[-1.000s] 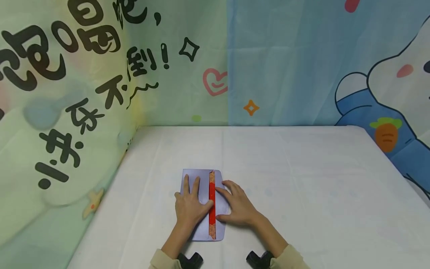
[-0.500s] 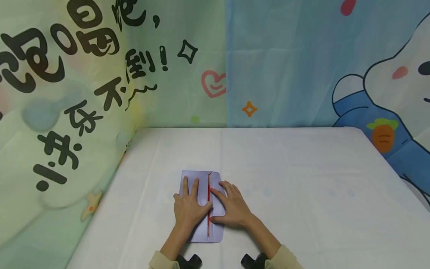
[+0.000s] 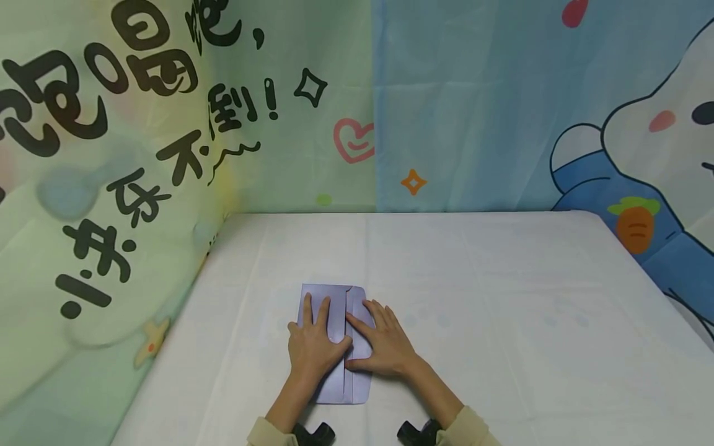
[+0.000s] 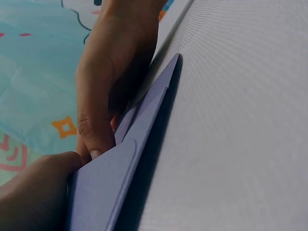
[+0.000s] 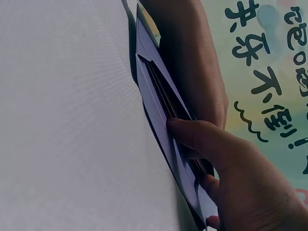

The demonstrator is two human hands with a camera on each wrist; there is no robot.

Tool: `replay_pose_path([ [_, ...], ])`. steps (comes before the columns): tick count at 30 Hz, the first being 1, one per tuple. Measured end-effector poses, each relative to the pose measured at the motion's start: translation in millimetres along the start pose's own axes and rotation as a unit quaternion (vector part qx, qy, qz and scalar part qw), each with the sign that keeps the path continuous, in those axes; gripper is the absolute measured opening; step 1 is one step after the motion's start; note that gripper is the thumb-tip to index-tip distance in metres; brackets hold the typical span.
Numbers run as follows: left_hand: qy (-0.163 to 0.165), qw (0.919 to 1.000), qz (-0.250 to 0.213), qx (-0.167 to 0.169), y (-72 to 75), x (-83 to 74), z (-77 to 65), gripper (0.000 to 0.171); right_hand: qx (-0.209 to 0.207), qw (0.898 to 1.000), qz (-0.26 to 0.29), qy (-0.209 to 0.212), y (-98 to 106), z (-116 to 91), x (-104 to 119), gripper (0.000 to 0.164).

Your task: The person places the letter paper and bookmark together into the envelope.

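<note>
A lavender envelope (image 3: pixel 333 389) lies flat on the white table, its opening running lengthwise and its flap (image 3: pixel 360 385) folded out to the right. My left hand (image 3: pixel 314 348) rests on the envelope's body with the fingers spread and the thumb beside the opening. Fingertips and thumb of my right hand (image 3: pixel 392 350) touch along the opening, the hand lying over the flap. Inside the mouth, the right wrist view shows a thin dark reddish edge of the card (image 5: pixel 167 104); the rest of the card is hidden in the envelope (image 5: pixel 155 111).
White cloth covers the table (image 3: pixel 502 322) around the envelope. A printed curtain (image 3: pixel 474 124) with lettering and cartoon figures hangs behind and at the left. Black camera mounts (image 3: pixel 315 435) sit at both wrists.
The red card with patterned ends has slid left into the envelope until the head view no longer shows it. My right hand moved slightly left with it; my left hand stayed in place.
</note>
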State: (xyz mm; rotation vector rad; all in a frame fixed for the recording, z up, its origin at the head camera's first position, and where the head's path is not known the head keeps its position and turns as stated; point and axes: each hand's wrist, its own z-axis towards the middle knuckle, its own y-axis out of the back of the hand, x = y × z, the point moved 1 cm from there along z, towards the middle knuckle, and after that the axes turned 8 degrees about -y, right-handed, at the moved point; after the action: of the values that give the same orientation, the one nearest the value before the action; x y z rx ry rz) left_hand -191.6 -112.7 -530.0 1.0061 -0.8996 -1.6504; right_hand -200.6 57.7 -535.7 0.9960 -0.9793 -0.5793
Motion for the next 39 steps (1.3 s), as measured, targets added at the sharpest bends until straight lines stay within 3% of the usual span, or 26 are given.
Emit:
replay_pose_path([
  [26, -0.004, 0.9999, 0.013, -0.009, -2.6, 1.7, 0.7, 0.083, 0.003, 1.0, 0.012, 0.006, 0.2, 1.2, -1.3, 0.09],
  [35, -0.02, 0.9992, 0.003, -0.034, -4.4, -0.6, -0.4, 0.082, 0.015, 0.996, 0.083, 0.027, 7.3, -0.3, -12.5, 0.086],
  [39, -0.022, 0.9995, -0.013, -0.019, -7.6, -0.4, -1.2, 0.076, 0.032, 0.993, 0.113, 0.026, 11.0, -1.1, -17.5, 0.08],
])
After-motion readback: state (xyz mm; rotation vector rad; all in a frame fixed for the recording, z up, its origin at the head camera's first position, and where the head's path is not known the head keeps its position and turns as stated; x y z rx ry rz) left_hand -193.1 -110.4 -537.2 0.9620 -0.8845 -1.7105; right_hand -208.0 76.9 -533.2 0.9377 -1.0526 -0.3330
